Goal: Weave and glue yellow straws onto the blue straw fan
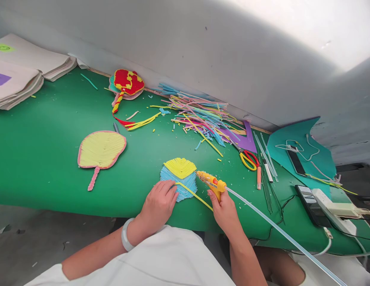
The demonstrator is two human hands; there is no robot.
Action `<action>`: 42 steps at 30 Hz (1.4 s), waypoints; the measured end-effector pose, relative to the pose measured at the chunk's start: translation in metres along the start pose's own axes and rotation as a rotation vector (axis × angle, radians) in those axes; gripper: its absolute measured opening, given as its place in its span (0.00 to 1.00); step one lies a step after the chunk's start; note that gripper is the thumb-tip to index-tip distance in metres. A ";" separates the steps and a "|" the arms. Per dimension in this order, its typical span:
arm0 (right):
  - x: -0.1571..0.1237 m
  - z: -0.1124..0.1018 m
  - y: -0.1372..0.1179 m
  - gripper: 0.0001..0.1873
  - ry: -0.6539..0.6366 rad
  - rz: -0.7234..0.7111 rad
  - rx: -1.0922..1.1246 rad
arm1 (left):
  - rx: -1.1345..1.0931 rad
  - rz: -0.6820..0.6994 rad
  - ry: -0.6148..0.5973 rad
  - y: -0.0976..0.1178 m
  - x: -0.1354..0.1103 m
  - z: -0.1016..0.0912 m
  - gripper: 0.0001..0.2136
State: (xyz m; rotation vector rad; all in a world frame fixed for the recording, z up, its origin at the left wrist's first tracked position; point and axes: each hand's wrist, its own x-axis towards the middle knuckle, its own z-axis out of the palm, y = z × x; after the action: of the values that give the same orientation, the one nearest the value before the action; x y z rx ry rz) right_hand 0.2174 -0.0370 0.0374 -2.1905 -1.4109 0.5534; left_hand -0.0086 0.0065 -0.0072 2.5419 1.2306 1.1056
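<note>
A small fan-shaped piece (180,176), yellow on top and light blue below, lies on the green table (47,159) near its front edge. My left hand (159,204) has its fingers curled on the piece's lower left edge, pinching one end of a yellow strip (194,194) that runs out to the right. My right hand (223,210) grips a yellow glue gun (210,181). Its nozzle points at the right edge of the piece. A long clear glue stick (280,232) trails from the back of the gun to the lower right.
A finished yellow fan with pink rim (101,150) lies to the left, a red and yellow fan (127,83) at the back. Several coloured strips (199,113) are piled by the wall. Scissors (249,159), phones (310,202), a power strip (334,208) and cables sit right. Stacked papers (20,71) lie far left.
</note>
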 end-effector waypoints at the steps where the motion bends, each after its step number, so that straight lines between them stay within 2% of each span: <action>1: 0.000 0.000 0.000 0.26 0.005 0.000 0.002 | 0.001 -0.001 0.000 0.000 0.000 0.000 0.08; 22: 0.006 -0.002 0.003 0.22 0.049 -0.011 -0.004 | -0.004 -0.010 -0.005 0.001 0.001 -0.001 0.08; 31: 0.009 -0.001 0.005 0.23 0.069 -0.019 -0.009 | -0.009 -0.019 -0.014 0.000 0.000 -0.001 0.09; 37: 0.010 -0.002 0.006 0.25 0.032 0.018 0.000 | -0.012 -0.021 -0.015 0.001 0.000 -0.001 0.09; 42: 0.015 -0.004 0.010 0.28 0.031 0.056 0.092 | -0.015 -0.022 -0.013 0.000 -0.001 0.000 0.09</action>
State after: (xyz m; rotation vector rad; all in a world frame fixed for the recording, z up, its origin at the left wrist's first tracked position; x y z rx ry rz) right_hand 0.2326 -0.0274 0.0341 -2.1616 -1.2864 0.5895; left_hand -0.0085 0.0059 -0.0079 2.5139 1.2392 1.0887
